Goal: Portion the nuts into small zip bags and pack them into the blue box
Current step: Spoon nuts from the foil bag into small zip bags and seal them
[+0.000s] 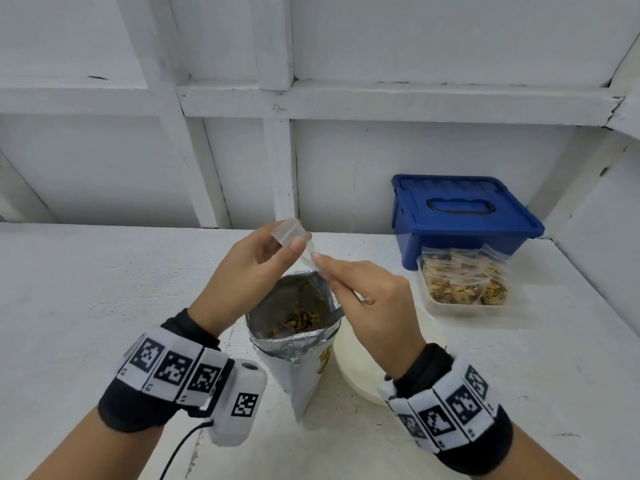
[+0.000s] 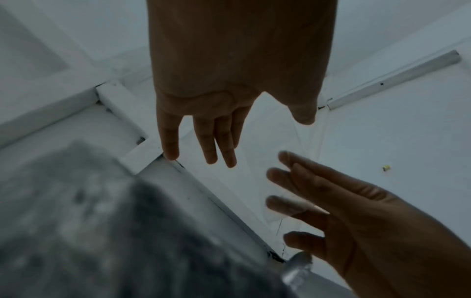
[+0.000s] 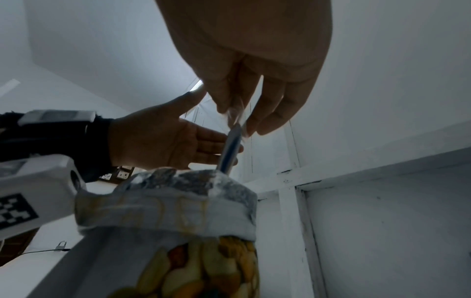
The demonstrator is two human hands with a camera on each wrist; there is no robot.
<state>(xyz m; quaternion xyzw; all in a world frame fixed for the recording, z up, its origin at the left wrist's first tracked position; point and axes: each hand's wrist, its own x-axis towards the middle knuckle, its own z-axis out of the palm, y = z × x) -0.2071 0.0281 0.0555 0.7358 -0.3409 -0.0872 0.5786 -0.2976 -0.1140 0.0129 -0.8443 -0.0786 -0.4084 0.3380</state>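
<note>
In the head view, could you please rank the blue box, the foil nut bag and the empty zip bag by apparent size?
1. blue box
2. foil nut bag, nearer the camera, so close to the box
3. empty zip bag, pinched by both hands

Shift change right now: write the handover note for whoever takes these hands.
Left hand: pinches an empty small zip bag above the big nut bag.
Right hand: pinches the same zip bag's lower edge; its mouth is not yet opened.
Big nut bag stands open on the table, a spoon handle sticking out of it.
Done: several filled zip bags sit in a clear tub in front of the blue box.
Left: open and fill this bag, seal it. The blue box's lid is shut; open it and pack the bags.
</note>
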